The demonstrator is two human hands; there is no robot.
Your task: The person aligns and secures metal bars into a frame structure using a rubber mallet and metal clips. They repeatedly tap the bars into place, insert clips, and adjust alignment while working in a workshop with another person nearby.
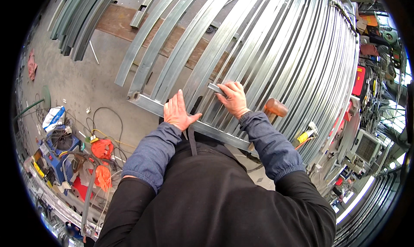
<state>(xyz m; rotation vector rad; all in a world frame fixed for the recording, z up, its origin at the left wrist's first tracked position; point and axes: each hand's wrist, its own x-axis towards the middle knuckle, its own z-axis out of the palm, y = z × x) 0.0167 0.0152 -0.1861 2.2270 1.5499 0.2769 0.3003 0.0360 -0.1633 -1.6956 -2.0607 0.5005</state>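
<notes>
My left hand (177, 113) lies on the near metal rail (148, 103) of a frame of long galvanized bars. Its fingers are stretched out and the thumb points right, so it is open. Slightly farther right, my right hand (234, 99) is closed around a short grey metal piece (216, 89), held just above the long bars (202, 76). A brownish-orange mallet head (276, 107) rests on the bars to the right of that hand. Beyond it lies a tool with a yellow part (304, 137).
Separate metal profiles (82, 27) stand at the far left. On the floor at lower left are a blue machine (54, 156), orange bags (102, 148) and loose cables (113, 111). A red case (359, 81) and assorted equipment line the right side.
</notes>
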